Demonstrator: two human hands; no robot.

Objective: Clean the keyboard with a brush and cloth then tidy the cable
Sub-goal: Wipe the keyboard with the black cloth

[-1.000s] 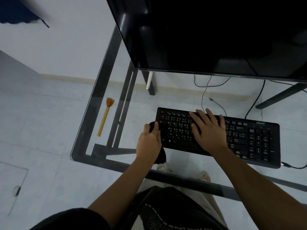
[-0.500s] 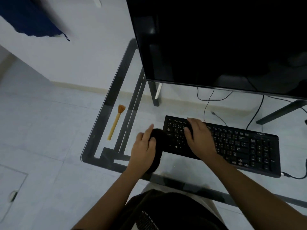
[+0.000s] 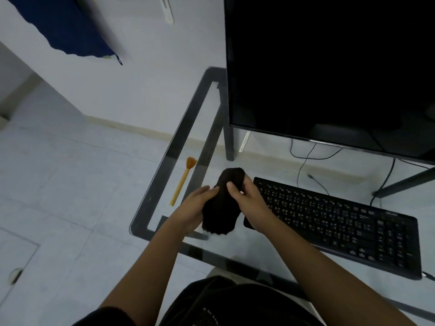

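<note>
A black keyboard (image 3: 341,222) lies on the glass desk (image 3: 164,161), to the right of my hands. Both hands hold a dark, bunched cloth (image 3: 221,205) just left of the keyboard's left end and above the glass. My left hand (image 3: 195,208) grips the cloth's left side. My right hand (image 3: 249,203) pinches its upper right part, thumb on top. A yellow-handled brush (image 3: 182,182) with orange bristles lies on the desk's left part, untouched. The keyboard's cable (image 3: 428,276) leaves its right end.
A large black monitor (image 3: 329,67) stands behind the keyboard. Thin cables (image 3: 303,161) hang below it, seen through the glass. The desk's dark frame edge (image 3: 141,222) runs along the left and front. A blue fabric (image 3: 70,27) hangs at the upper left.
My right hand left the keyboard and joined my left hand on the cloth. The cloth rose off the desk beside the keyboard. The view shifted left and up.
</note>
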